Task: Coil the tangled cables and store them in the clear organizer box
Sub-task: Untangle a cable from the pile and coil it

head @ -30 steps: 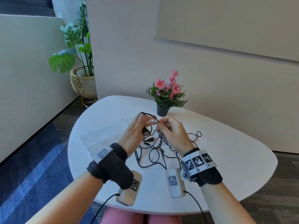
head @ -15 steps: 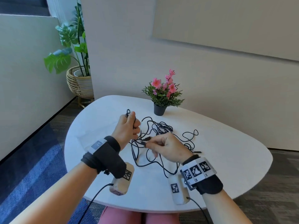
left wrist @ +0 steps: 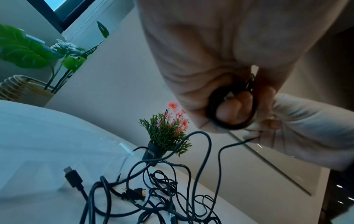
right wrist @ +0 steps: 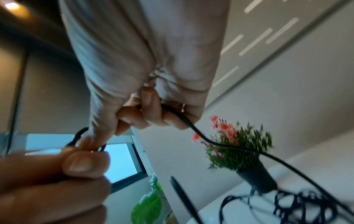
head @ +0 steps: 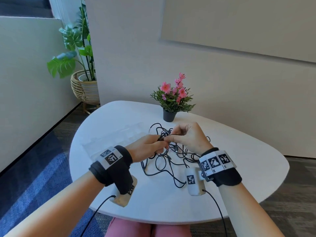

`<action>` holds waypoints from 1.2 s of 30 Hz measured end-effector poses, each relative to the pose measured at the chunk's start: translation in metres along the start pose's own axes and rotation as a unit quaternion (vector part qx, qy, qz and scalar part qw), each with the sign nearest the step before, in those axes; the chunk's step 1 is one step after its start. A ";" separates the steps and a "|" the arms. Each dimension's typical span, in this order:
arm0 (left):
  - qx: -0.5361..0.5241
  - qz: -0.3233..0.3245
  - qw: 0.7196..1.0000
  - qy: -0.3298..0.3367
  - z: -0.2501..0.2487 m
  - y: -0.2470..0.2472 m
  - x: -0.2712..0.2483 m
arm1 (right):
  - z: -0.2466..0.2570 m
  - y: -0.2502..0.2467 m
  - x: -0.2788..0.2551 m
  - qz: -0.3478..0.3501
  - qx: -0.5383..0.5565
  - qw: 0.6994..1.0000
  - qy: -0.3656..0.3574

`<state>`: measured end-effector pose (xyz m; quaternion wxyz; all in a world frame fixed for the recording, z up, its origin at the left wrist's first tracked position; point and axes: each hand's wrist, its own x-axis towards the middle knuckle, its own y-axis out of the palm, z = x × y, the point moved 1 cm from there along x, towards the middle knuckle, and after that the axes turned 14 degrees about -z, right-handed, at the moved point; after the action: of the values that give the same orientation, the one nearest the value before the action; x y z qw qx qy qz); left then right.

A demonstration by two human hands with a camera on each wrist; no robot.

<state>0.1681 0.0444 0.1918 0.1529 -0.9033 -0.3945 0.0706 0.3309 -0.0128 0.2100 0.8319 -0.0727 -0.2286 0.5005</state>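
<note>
A tangle of thin black cables (head: 164,161) lies on the white table (head: 239,161) in front of me, with loose plugs (left wrist: 73,178) among the strands. My left hand (head: 148,147) grips a small coil of black cable (left wrist: 231,109) in its curled fingers. My right hand (head: 189,137) meets it just above the tangle and pinches the same cable (right wrist: 193,128), which trails down into the pile. The clear organizer box (head: 116,139) lies on the table left of the hands, hard to make out against the white top.
A small potted pink flower plant (head: 172,98) stands at the table's back edge behind the cables. A large leafy plant in a wicker basket (head: 83,86) sits on the floor at the back left. A wall runs close behind the table.
My hands were apart half a second ago, the left raised and the right low over the tangle. They have come together over the cables, both on one strand.
</note>
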 end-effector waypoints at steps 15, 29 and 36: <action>-0.226 -0.029 0.974 -0.005 0.013 -0.006 0.001 | -0.015 0.006 -0.004 -0.100 0.227 0.966 0.071; -0.272 -0.166 0.946 -0.055 0.019 0.009 0.012 | -0.035 0.059 -0.022 -0.036 -0.015 0.998 -0.047; -0.391 -0.244 0.887 -0.024 0.013 -0.008 0.016 | -0.040 0.047 -0.030 -0.066 0.009 0.996 0.060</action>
<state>0.1697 0.0642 0.1818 -0.2101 -0.7631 -0.6016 -0.1079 0.2993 -0.0119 0.1490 0.8759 -0.0800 -0.1776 0.4414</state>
